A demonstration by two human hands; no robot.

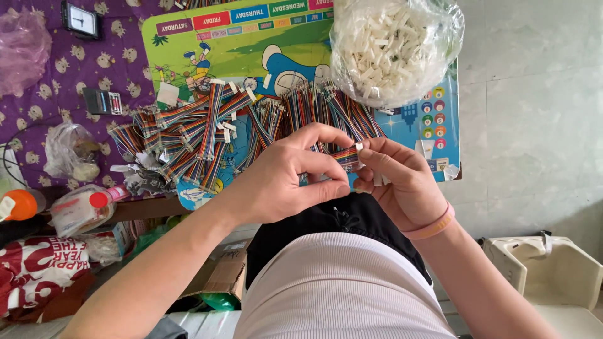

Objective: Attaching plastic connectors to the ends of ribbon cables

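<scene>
My left hand (286, 179) and my right hand (402, 182) meet above my lap and together pinch a short rainbow ribbon cable (347, 157) with a small white connector at its end. The fingertips of both hands close on it. Behind the hands, a heap of similar multicoloured ribbon cables (207, 132) lies spread over a colourful cartoon board (251, 44). A pink band sits on my right wrist.
A clear plastic bag of white connectors (392, 50) stands at the board's far right. A purple patterned cloth (94, 69) at left carries a small clock (80, 20), a crumpled bag and a black gadget. Bottles and packets lie at lower left; a beige plastic seat (546, 276) at lower right.
</scene>
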